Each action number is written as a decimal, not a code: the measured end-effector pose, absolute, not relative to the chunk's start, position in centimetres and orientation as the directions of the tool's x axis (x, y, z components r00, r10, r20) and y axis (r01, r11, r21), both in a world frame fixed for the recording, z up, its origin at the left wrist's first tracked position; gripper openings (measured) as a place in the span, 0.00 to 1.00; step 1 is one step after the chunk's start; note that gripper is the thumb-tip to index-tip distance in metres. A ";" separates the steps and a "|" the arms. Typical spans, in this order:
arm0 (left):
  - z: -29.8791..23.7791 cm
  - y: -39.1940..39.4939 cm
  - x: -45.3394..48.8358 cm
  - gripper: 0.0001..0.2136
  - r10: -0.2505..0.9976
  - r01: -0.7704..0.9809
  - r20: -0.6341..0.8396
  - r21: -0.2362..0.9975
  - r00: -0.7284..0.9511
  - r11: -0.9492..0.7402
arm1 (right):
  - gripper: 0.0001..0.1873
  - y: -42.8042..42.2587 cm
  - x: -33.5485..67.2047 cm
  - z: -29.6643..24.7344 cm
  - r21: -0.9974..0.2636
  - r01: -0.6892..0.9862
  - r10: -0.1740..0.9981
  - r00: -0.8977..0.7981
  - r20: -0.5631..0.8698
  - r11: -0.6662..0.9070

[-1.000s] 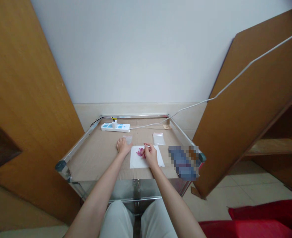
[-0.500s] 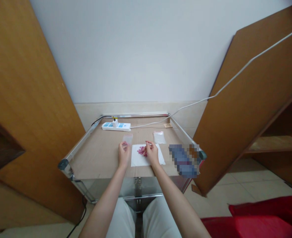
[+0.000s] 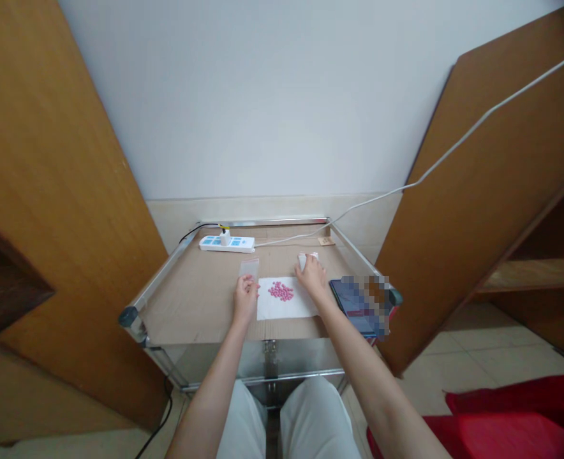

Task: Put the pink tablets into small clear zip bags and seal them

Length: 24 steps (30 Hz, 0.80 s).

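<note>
A small pile of pink pills (image 3: pixel 281 291) lies on a white sheet of paper (image 3: pixel 282 307) on the cardboard-covered cart top (image 3: pixel 196 299). My left hand (image 3: pixel 245 297) pinches the lower edge of a small clear zip bag (image 3: pixel 249 268) left of the paper. My right hand (image 3: pixel 312 276) lies over a second clear bag (image 3: pixel 304 259) at the paper's upper right; its fingers are curled on that bag.
A white power strip (image 3: pixel 226 243) with a plug lies at the back of the cart, a white cable (image 3: pixel 435 163) running off to the right. A blurred dark flat object (image 3: pixel 361 304) sits at the cart's right edge. Wooden boards lean on both sides.
My right hand left the pills and moved up and right onto the second bag. My left hand took the first bag by its lower edge. The pills now lie uncovered.
</note>
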<state>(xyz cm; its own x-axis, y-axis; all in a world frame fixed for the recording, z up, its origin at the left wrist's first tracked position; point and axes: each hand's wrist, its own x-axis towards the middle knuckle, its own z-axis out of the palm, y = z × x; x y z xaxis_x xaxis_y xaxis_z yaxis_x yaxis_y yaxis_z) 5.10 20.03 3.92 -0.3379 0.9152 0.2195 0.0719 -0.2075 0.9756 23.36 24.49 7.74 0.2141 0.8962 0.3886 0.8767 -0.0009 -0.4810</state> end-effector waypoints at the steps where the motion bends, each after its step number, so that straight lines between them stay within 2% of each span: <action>1: 3.8 20.1 5.1 0.11 0.919 0.080 0.219 0.976 -0.329 -0.204 | 0.25 24.5 23.6 7.8 -0.410 0.911 0.914 0.199 0.353 -0.041; 4: 3.5 20.2 5.2 0.12 0.929 0.102 0.223 0.974 -0.295 -0.202 | 0.28 24.4 23.9 7.8 -0.278 0.956 0.950 0.173 0.261 -0.098; 8: 3.1 20.5 5.1 0.12 0.929 0.112 0.235 0.971 -0.287 -0.211 | 0.27 24.5 24.0 7.8 -0.226 0.969 0.965 0.153 0.212 -0.104; 16: 3.0 20.6 4.9 0.11 0.926 0.126 0.242 0.969 -0.288 -0.214 | 0.19 24.8 24.2 7.5 -0.221 0.970 0.962 0.150 0.226 -0.099; 24: 2.9 20.5 4.8 0.11 0.928 0.118 0.243 0.969 -0.282 -0.218 | 0.18 25.2 24.4 7.6 -0.259 0.963 0.958 0.141 0.251 -0.074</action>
